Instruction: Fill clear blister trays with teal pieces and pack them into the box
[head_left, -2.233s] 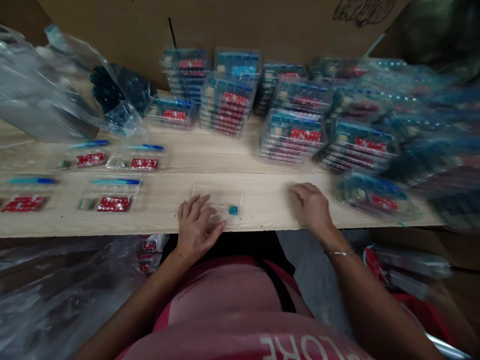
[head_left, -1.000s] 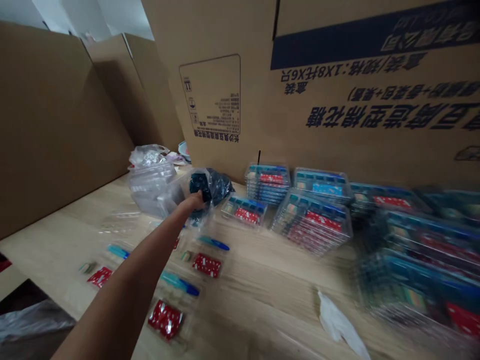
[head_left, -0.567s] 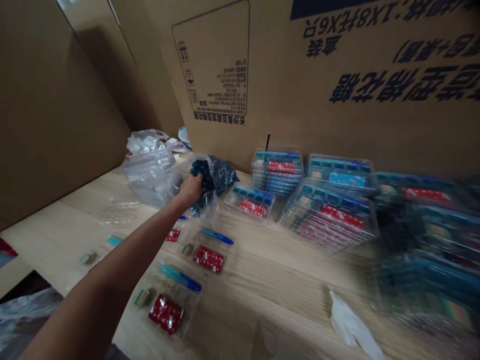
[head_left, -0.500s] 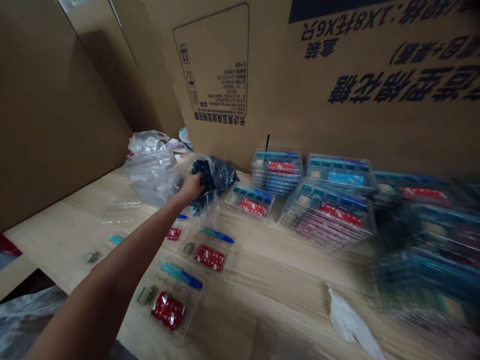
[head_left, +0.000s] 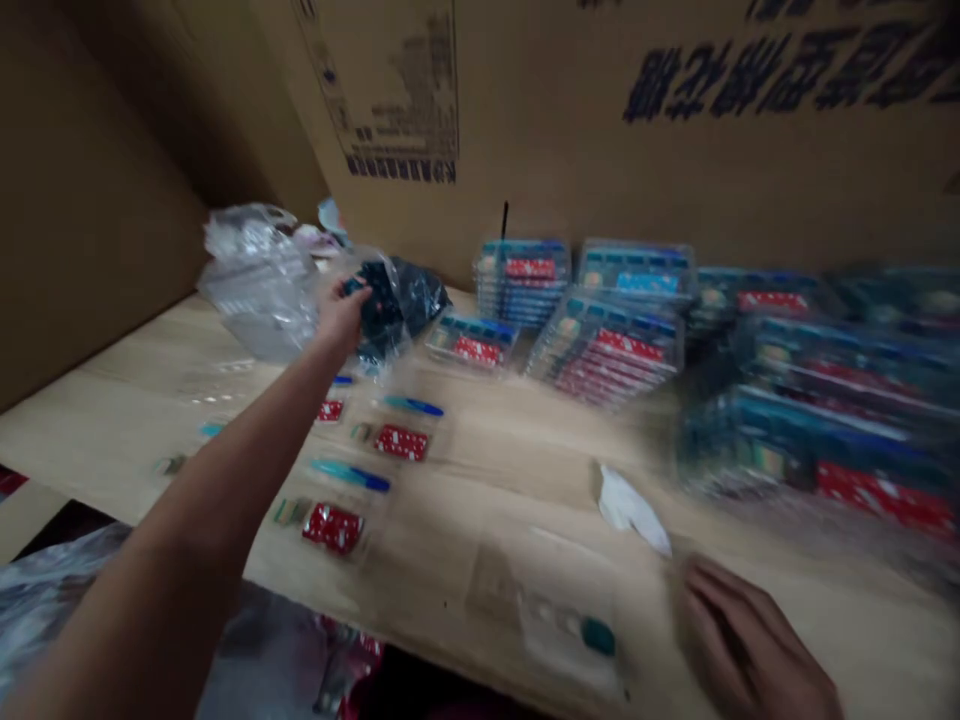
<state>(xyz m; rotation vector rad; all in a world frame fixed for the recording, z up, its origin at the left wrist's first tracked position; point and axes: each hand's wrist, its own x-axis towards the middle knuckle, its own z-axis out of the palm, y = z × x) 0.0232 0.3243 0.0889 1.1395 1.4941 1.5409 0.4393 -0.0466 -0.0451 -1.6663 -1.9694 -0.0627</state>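
My left hand (head_left: pixel 339 320) is stretched out to a clear plastic bag of dark blue pieces (head_left: pixel 394 298) at the back left of the wooden table (head_left: pixel 487 490); it pinches a small blue piece at the bag's mouth. My right hand (head_left: pixel 742 640) rests flat on the table near its front edge, holding nothing. Just left of it lies a clear plastic tray (head_left: pixel 570 625) with a small teal piece inside. The picture is blurred by motion.
Partly filled clear trays with red packets and blue pens (head_left: pixel 352 475) lie at the left. Stacks of filled trays (head_left: pixel 600 345) stand along the back and right. A white scrap (head_left: pixel 630 505) lies mid-table. Crumpled clear bags (head_left: pixel 255 280) and tall cardboard boxes (head_left: pixel 600 120) ring the table.
The view has tipped downward, bringing my right hand and the near clear tray into sight. My left hand has drawn slightly back from inside the bag to its mouth, with a blue piece.
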